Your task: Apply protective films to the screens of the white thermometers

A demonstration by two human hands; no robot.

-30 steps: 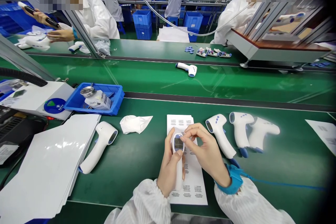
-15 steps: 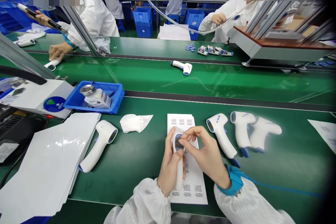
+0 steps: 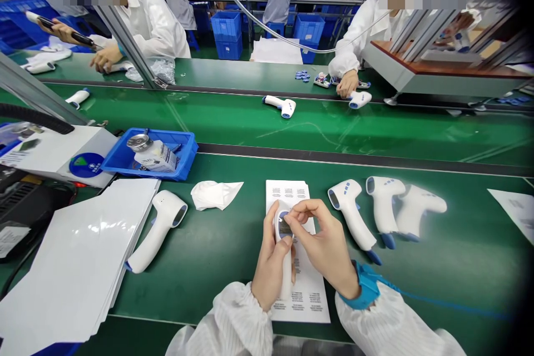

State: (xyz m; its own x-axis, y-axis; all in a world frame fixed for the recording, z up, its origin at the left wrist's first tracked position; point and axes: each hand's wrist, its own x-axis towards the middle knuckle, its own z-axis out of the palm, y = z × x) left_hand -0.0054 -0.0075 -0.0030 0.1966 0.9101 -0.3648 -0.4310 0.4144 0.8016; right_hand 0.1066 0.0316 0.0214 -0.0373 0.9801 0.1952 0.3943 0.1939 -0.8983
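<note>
My left hand [image 3: 270, 261] is wrapped round a white infrared thermometer [image 3: 285, 278], held upright with its small grey display facing me. At the display's top edge, my right hand [image 3: 327, 242] has thumb and forefinger pinched together; whatever is between them is too small to make out. A blue strap circles my right wrist. Under both hands lies a printed label sheet [image 3: 306, 311]. More thermometers rest on the green bench: one [image 3: 156, 231] to the left, and to the right a near one [image 3: 354, 217], another [image 3: 381, 200] and a blurred one [image 3: 419, 211].
A crumpled white tissue [image 3: 216, 194] lies left of the label sheet. Behind it, a blue tray [image 3: 189, 158] holds a metal-capped bottle [image 3: 154, 154]. White paper sheets [image 3: 79, 256] cover the left side. Across the bench runs a green conveyor [image 3: 225, 122] carrying a thermometer [image 3: 286, 107]; co-workers sit beyond.
The conveyor's thermometer has shifted slightly left. A co-worker at right has reached down to the belt with a thermometer; the left co-worker's hand has drawn back. My hands hold nearly the same pose.
</note>
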